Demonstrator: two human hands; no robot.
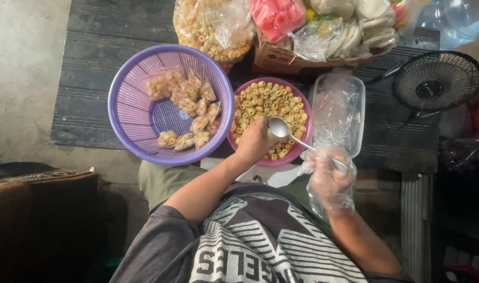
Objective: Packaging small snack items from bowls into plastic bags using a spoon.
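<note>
Metal spoon (281, 129) over ring-shaped snacks (268, 102) in round pink bowl (302, 144).

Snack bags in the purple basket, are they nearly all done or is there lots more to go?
Done: about ten small filled bags lie in the purple basket. In hand: the right hand, covered in clear plastic, holds a spoon over the pink bowl, and the left hand rests in the ring snacks. Left: the bowl looks nearly full, and a big sack of similar snacks waits behind.
</note>
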